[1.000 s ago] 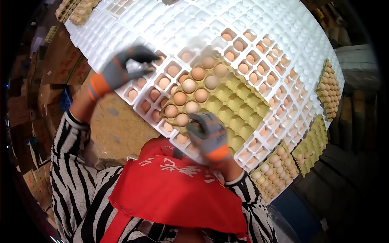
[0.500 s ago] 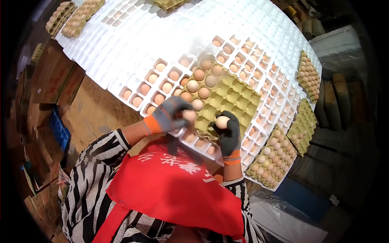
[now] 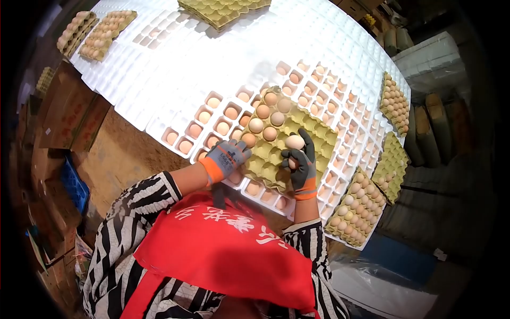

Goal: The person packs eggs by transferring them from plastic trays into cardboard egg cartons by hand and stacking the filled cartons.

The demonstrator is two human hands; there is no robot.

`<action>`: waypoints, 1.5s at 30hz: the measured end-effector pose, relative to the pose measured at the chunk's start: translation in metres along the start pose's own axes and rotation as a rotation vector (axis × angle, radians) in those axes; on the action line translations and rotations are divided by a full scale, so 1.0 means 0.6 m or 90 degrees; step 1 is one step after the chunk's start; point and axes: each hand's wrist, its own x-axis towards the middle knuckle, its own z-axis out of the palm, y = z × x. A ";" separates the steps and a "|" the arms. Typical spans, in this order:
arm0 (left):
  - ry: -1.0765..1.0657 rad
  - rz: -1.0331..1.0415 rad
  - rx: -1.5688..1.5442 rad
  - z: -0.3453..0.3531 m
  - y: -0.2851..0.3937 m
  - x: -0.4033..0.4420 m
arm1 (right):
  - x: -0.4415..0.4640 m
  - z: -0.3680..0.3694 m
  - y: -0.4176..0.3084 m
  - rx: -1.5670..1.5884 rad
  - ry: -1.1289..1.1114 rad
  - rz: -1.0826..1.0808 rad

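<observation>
My right hand, in a dark grey glove with an orange cuff, is closed around two eggs over the bare cups of a yellow-green pulp egg tray. My left hand, gloved in grey and orange, is at the near left edge of that tray. Its fingers curl downward, and what they hold, if anything, is hidden. Several eggs stand in the tray's left rows. The pulp tray lies on white foam trays, where many square cells hold single eggs.
Egg-filled pulp trays stand at the right, far right and far left. A part-filled tray lies between the right ones. Stacked pulp trays sit at the back. Cardboard boxes and a blue crate are left.
My left hand has moved slightly left and down; the egg at its fingertips no longer shows. One egg has left the pulp tray. Two eggs now show in my right hand instead of one.
</observation>
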 end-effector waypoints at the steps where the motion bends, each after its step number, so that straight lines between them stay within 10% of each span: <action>1: 0.022 0.010 -0.042 0.003 -0.010 0.001 | 0.011 0.003 -0.001 -0.129 -0.004 -0.033; 3: 0.036 -0.097 -0.161 -0.065 0.004 0.002 | 0.046 0.012 0.007 -0.382 -0.009 -0.103; 4: 0.041 -0.162 -0.182 -0.094 0.011 0.009 | 0.068 0.008 0.018 -0.765 -0.058 -0.385; 9: 0.049 -0.119 0.018 -0.073 -0.009 0.046 | 0.070 0.082 0.009 -1.226 -0.054 -0.148; 15: -0.116 -0.136 0.125 -0.057 0.006 0.083 | 0.072 0.077 -0.016 -1.202 -0.068 -0.109; 23: -0.128 -0.077 -0.007 -0.106 -0.018 0.104 | 0.100 -0.032 -0.061 -0.618 -0.189 -0.197; 25: -0.136 -0.251 -0.273 -0.157 -0.024 0.124 | 0.110 -0.066 -0.091 -0.207 -0.151 0.126; 37: 0.242 -0.386 -0.143 -0.134 -0.211 0.365 | 0.514 -0.009 -0.175 -0.633 -0.070 -0.266; 40: 0.213 -0.396 -0.083 -0.131 -0.205 0.423 | 0.582 0.039 -0.138 -0.970 -0.046 -0.257; 45: -0.044 -0.391 0.117 -0.104 -0.223 0.487 | 0.633 0.018 -0.100 -0.747 -0.048 -0.326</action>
